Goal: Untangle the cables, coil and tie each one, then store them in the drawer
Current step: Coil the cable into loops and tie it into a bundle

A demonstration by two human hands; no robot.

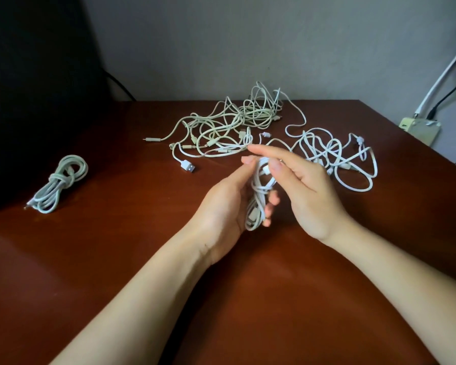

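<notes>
Above the brown surface (116, 259), the left hand (225, 204) grips a coiled white cable (258, 198), fingers curled round its middle. The right hand (300, 191) pinches its upper end. Tangled cables (234, 122) lie just behind them, and a tied bundle (61, 183) lies well apart at the left.

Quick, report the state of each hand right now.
Left hand: grips the coiled white cable, fingers curled round it.
Right hand: pinches the top of the same cable with its thumb.

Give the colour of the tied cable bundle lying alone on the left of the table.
The tied cable bundle is off-white, faintly greenish; head view.
</notes>
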